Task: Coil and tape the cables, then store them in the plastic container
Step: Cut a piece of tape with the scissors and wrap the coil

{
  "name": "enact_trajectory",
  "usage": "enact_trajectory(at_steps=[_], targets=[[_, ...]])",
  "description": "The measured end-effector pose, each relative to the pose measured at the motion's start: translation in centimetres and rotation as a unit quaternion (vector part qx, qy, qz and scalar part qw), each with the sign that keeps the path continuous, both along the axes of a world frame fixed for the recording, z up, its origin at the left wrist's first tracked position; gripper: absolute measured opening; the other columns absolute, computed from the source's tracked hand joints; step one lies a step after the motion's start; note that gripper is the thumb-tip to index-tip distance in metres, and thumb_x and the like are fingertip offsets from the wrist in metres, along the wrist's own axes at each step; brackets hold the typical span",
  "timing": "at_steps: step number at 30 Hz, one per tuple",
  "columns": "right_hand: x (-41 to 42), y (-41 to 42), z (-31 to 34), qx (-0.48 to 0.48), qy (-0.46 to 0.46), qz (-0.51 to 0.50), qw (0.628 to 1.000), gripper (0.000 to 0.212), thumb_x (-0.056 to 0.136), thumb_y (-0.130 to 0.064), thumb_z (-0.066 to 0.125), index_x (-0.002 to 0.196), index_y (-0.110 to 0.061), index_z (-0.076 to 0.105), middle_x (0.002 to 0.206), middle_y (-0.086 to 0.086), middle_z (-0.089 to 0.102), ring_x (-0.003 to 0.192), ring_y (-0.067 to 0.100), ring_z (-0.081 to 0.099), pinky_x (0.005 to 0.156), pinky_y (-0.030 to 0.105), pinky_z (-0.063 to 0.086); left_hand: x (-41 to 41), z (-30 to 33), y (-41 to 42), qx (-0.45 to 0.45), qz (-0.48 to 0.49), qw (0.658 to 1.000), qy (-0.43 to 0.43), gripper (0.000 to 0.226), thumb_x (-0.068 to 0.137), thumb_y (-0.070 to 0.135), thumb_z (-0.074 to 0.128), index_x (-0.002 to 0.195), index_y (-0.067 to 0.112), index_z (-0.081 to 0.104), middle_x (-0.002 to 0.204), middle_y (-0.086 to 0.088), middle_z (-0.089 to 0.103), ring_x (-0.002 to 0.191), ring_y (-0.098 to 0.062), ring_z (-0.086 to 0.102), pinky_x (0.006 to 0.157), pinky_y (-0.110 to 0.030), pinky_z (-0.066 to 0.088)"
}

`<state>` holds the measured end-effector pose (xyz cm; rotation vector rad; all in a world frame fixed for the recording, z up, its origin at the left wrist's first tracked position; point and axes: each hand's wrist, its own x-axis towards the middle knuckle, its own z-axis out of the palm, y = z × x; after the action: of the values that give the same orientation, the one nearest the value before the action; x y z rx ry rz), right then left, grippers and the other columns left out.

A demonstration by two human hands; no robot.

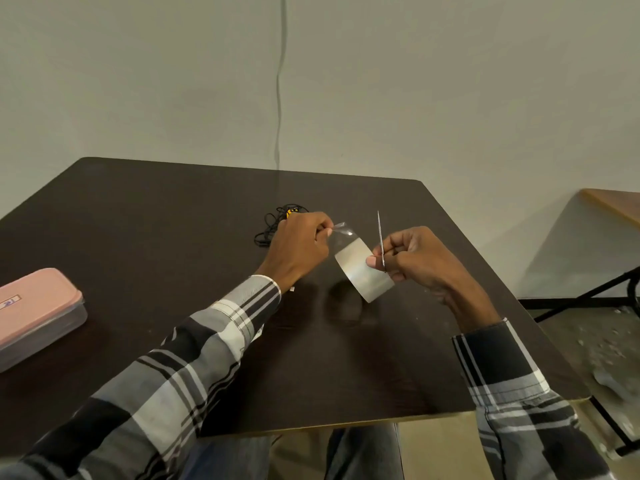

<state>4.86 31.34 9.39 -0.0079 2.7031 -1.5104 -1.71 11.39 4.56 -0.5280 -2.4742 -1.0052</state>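
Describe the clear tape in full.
The wide strip of clear, glossy adhesive tape is held in the air above the dark brown table, slanting down to the right. The left hand pinches its crumpled upper end; the right hand, holding thin metal scissors, has its thumb on the strip.

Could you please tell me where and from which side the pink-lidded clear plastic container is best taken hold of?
Grip the pink-lidded clear plastic container across its narrow width, thumb on one long side wall and fingers on the other, coming from above with the left hand. It lies flat and long at the dark table's left edge, nothing crowding it.
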Motion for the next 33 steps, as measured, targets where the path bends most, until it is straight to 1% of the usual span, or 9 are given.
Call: enact_trajectory(at_steps=[5,10,13,15,18,20,24,28,33], targets=[[0.2,-0.2,0.0,-0.016,-0.004,0.003,1.000,0.016,0.083,-0.017,0.080,0.080,-0.002,0.074,0.073,0.009,0.066,0.067,0.013,0.057,0.057,0.024,0.049,-0.4,1.4,-1.1,0.004,-0.032,0.997,-0.072,0.011,0.089,0.016,0.067,0.094,0.016,0.076,0.083,0.004,0.073,0.074,-0.007,0.066,0.075,-0.028,0.056],[0.5,-0.8,0.0,-0.026,-0.005,0.002,1.000,0.013,0.084,-0.014,0.078,0.073,-0.010,0.072,0.068,0.002,0.069,0.067,0.012,0.059,0.060,0.026,0.050,-0.4,2.5,-1.6,-0.010,-0.028,0.996,-0.080,0.012,0.083,0.033,0.076,0.087,0.022,0.077,0.078,0.007,0.072,0.074,-0.008,0.067,0.070,-0.028,0.057],[0.7,-1.1,-0.2,-0.021,-0.006,0.001,1.000,0.015,0.086,-0.014,0.075,0.073,-0.011,0.070,0.086,0.019,0.073,0.078,0.021,0.063,0.066,0.031,0.054,-0.4,3.3,-1.8,-0.042,-0.012,0.997,-0.058,0.011,0.087,0.035,0.072,0.088,0.026,0.077,0.080,0.009,0.072,0.075,-0.008,0.066,0.064,-0.020,0.047],[0.7,-1.1,-0.4,-0.011,-0.004,0.001,1.000,0.014,0.087,-0.015,0.074,0.075,-0.011,0.069,0.093,0.023,0.072,0.080,0.022,0.063,0.067,0.031,0.054,-0.4,3.7,-2.0,-0.062,-0.005,0.997,-0.050,0.013,0.088,0.039,0.069,0.090,0.028,0.077,0.083,0.011,0.073,0.076,-0.008,0.065,0.065,-0.022,0.045],[0.8,-1.2,-0.8,0.015,0.000,0.009,1.000,0.015,0.089,-0.016,0.072,0.075,-0.013,0.067,0.081,0.014,0.071,0.076,0.020,0.061,0.067,0.030,0.053,-0.5,4.5,-2.3,-0.079,0.006,0.996,-0.044,0.014,0.088,0.041,0.068,0.090,0.031,0.077,0.083,0.013,0.074,0.077,-0.007,0.065,0.065,-0.023,0.043],[0.9,-1.3,-1.3,0.043,0.007,0.009,0.999,0.015,0.090,-0.018,0.072,0.077,-0.014,0.065,0.081,0.005,0.071,0.077,0.017,0.062,0.069,0.029,0.053,-0.5,5.3,-2.6,-0.087,0.003,0.995,-0.041,0.012,0.088,0.040,0.069,0.089,0.032,0.078,0.080,0.015,0.073,0.074,-0.004,0.064,0.063,-0.021,0.040],[0.9,-1.9,-2.2,0.080,0.028,-0.017,0.996,0.012,0.089,-0.022,0.072,0.082,-0.015,0.066,0.089,0.005,0.072,0.089,0.021,0.067,0.080,0.037,0.056,-0.2,6.4,-2.6,-0.123,-0.005,0.992,-0.020,0.013,0.088,0.037,0.068,0.085,0.032,0.079,0.075,0.017,0.071,0.063,-0.005,0.060,0.055,-0.018,0.034],[0.7,-2.4,-2.4,0.094,0.040,-0.041,0.994,0.012,0.087,-0.024,0.074,0.082,-0.016,0.068,0.086,0.002,0.073,0.088,0.021,0.068,0.081,0.039,0.056,0.2,6.6,-2.4,-0.142,-0.004,0.990,-0.010,0.015,0.090,0.035,0.066,0.083,0.029,0.079,0.057,0.020,0.058,0.051,-0.004,0.050,0.052,-0.017,0.028],[0.4,-2.6,-2.2,0.109,0.040,-0.073,0.991,0.017,0.089,-0.027,0.072,0.083,-0.012,0.070,0.082,0.001,0.071,0.080,0.017,0.065,0.078,0.038,0.054,0.7,8.3,-2.2,-0.136,-0.001,0.991,0.012,0.016,0.089,0.031,0.068,0.078,0.027,0.078,0.059,0.018,0.061,0.061,-0.010,0.058,0.053,-0.018,0.030]])
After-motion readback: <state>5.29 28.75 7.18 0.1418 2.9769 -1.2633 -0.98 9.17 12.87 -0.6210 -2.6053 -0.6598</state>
